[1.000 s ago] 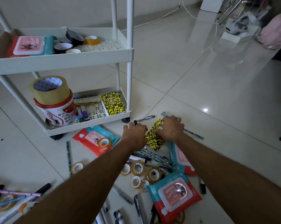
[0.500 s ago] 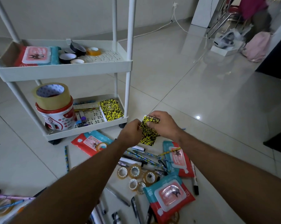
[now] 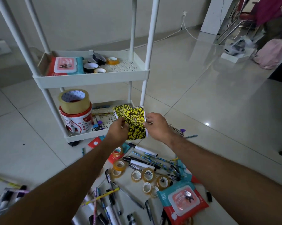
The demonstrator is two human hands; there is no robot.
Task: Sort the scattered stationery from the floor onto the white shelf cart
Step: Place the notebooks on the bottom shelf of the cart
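A yellow-and-black patterned notebook (image 3: 135, 123) hangs in the air in front of the white shelf cart (image 3: 91, 78). My left hand (image 3: 118, 132) pinches its left edge and my right hand (image 3: 156, 125) pinches its right edge. Behind it, a second matching notebook (image 3: 120, 111) lies on the cart's bottom tray. On the floor below lie several pens and markers (image 3: 141, 161), small tape rolls (image 3: 147, 174) and a wet-wipes pack (image 3: 183, 200).
The cart's middle tray holds a wipes pack (image 3: 64, 65) and tape rolls (image 3: 96, 63). A wide brown tape roll (image 3: 73, 100) sits on a red-and-white tub (image 3: 77, 120) on the bottom tray. A person and a pink bag (image 3: 270, 53) are far right.
Both hands have lifted the patterned notebook off the floor and carried it up toward the cart's bottom tray. The camera has tilted up.
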